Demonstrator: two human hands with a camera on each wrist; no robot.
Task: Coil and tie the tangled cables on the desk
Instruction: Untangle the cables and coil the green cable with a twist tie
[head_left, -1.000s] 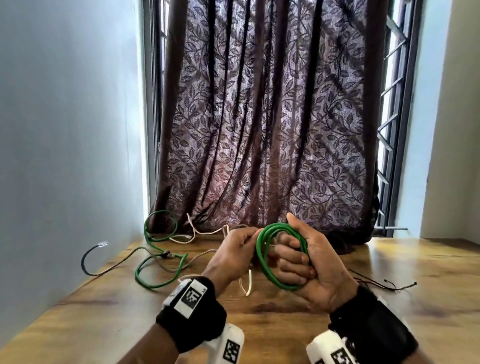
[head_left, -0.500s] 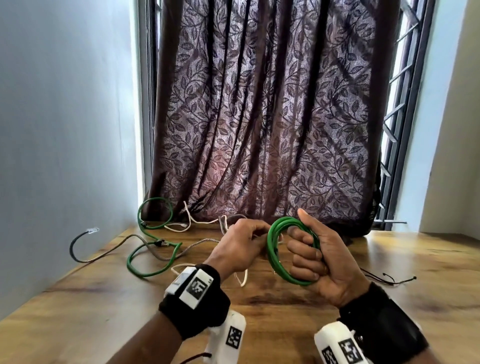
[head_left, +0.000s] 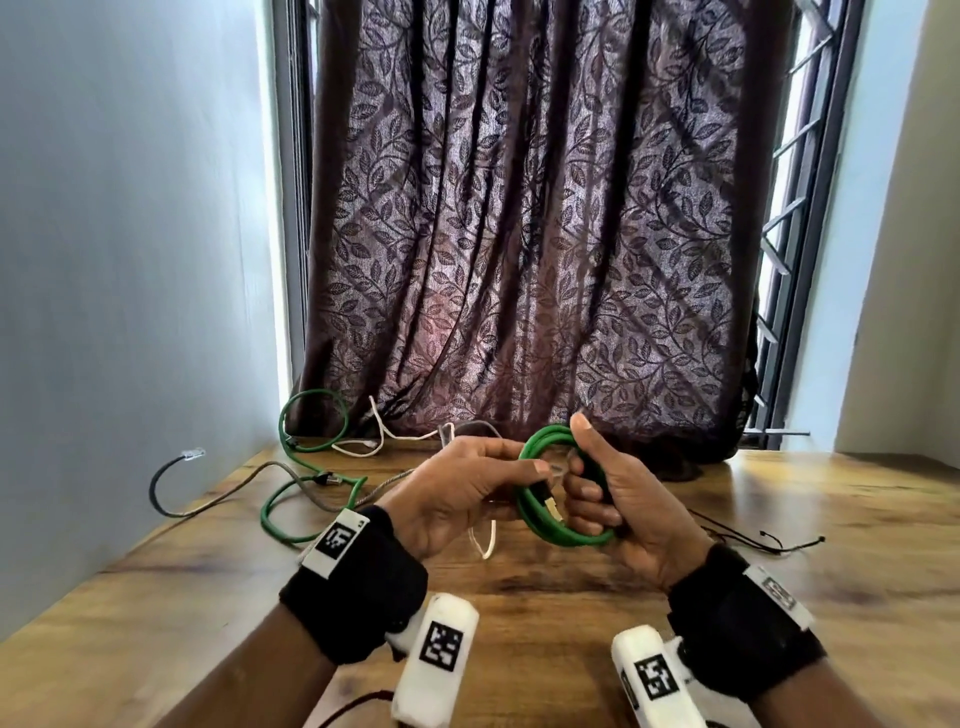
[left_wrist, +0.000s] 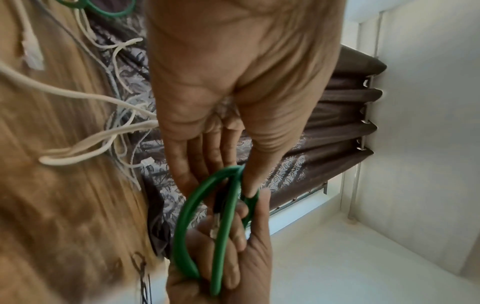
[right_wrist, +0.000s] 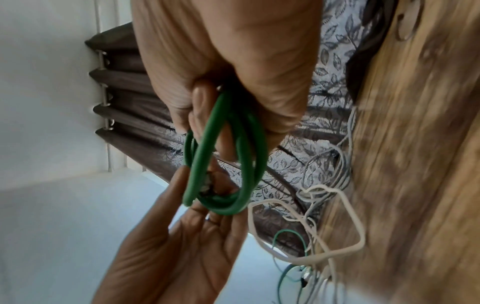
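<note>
A green cable coil (head_left: 551, 531) hangs above the wooden desk (head_left: 519, 597) at the centre. My right hand (head_left: 597, 483) grips its right side, fingers curled through the loops and thumb pointing up. My left hand (head_left: 535, 467) pinches the coil's upper left part between thumb and fingers. The cable's clear plug end (head_left: 555, 508) lies across the inside of the loop. The left wrist view shows the coil (left_wrist: 182, 216) between the left thumb and fingers. The right wrist view shows the coil (right_wrist: 202, 164) coming out of the right fist (right_wrist: 233, 51).
A loose green cable (head_left: 291, 499), a grey cable (head_left: 234, 493) with a raised plug (head_left: 192, 454) and a white cable (head_left: 379, 436) lie tangled at the back left of the desk. A thin black cord (head_left: 753, 540) lies right. A curtain (head_left: 519, 234) hangs behind; a wall (head_left: 130, 260) runs along the left.
My left fingers have reached further onto the coil, and the plug end now shows across the loop. Both hands stay at the desk's centre with the coil held up.
</note>
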